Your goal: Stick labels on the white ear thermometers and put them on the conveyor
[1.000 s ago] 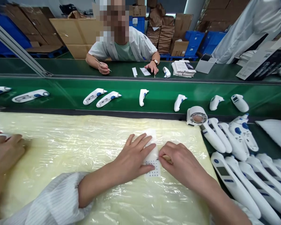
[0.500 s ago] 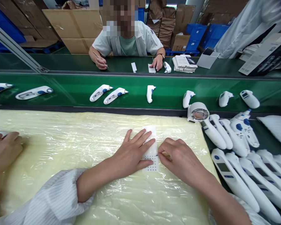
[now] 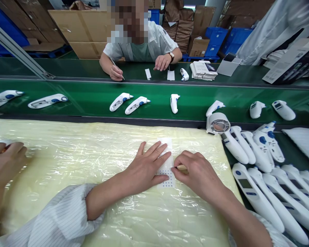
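Observation:
My left hand lies flat with fingers spread on a white sticker sheet printed with rows of small blue-grey dots. Its thumb rests across the dotted part, and the upper, plain part shows beyond the fingertips. Close by on the right, my right hand is closed in a pinch at the sheet's right edge. A small beige sliver shows between its fingers, but I cannot make out what it is. Under both hands is a work surface covered in shiny, wrinkled clear plastic over yellow.
White ear thermometers lie in rows at right, beside a small round fan. Beyond runs a green conveyor belt carrying thermometers. Across it sits a co-worker with a thin tool. Another person's hand is at far left.
The thermometers on the belt have moved right. My right fingers have shifted slightly left at the sheet; my left hand stays put. The co-worker opposite has lifted a hand off a white card.

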A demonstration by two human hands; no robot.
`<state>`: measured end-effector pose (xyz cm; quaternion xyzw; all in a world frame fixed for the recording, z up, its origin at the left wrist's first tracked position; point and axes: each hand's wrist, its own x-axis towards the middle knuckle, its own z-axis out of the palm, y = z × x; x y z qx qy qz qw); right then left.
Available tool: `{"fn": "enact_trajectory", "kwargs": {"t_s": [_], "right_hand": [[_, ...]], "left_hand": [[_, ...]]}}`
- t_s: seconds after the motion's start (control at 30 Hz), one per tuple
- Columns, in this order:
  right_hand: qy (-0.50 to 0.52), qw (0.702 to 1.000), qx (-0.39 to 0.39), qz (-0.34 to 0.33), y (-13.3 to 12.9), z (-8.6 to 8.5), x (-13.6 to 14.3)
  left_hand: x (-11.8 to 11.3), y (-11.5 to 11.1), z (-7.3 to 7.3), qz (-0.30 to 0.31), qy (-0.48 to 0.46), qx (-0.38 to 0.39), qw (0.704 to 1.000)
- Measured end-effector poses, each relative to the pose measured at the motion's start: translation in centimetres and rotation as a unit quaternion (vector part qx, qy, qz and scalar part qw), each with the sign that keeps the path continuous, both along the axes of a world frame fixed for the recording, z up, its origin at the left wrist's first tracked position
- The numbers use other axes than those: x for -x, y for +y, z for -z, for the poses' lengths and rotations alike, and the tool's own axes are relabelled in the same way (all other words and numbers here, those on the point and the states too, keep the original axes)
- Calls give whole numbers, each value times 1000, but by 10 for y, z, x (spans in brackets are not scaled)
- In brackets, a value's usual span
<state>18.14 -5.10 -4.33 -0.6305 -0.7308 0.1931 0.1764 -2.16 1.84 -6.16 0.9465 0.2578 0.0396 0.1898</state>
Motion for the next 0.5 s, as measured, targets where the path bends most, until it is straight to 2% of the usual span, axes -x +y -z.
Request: {"fn": "enact_trajectory", "kwargs": {"t_s": [0.13, 0.23, 0.33, 0.43, 0.5], "right_hand": [[39, 999, -5, 27, 3, -2, -1], [93, 995, -23, 42, 2, 5, -4], [125, 988, -62, 63, 0, 23, -12], [162, 985, -47, 45, 4, 48, -21], [166, 981, -76, 69, 7, 60, -23]], "left_hand": [[-1, 1, 1, -1, -11, 4, 1000], [-3, -2, -6, -16, 30, 22, 999], [-3, -7, -15, -17, 54, 59, 997], [2, -10, -23, -12, 29, 90, 995], [6, -11, -28, -15, 15, 104, 994]]}}
